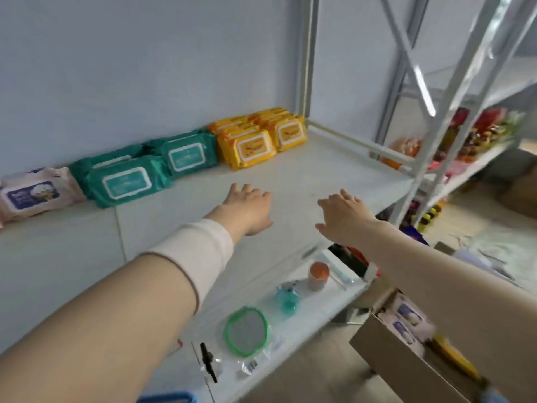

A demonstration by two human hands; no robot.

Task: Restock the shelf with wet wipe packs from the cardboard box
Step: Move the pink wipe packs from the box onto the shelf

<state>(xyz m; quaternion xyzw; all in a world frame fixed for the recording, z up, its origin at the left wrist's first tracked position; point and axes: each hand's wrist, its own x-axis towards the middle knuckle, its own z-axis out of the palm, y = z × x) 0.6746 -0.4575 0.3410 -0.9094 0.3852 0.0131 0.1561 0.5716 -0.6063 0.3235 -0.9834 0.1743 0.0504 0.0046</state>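
Along the back of the white shelf [319, 175] lie wet wipe packs: yellow ones [252, 148] at the right, teal ones [125, 181] in the middle, a pink pack [32, 194] at the far left. My left hand [247, 209] and my right hand [344, 218] reach out over the bare front of the shelf, fingers spread, holding nothing. Down at the lower right stands the open cardboard box [386, 353] with pink and yellow packs inside, partly hidden by my right arm.
A lower shelf [293, 330] carries a green-rimmed mirror [247, 331], a teal item, an orange cup [318, 276] and small packaged goods. White metal uprights [306, 56] and cross braces rise at the right. A neighbouring rack [476, 158] holds colourful goods.
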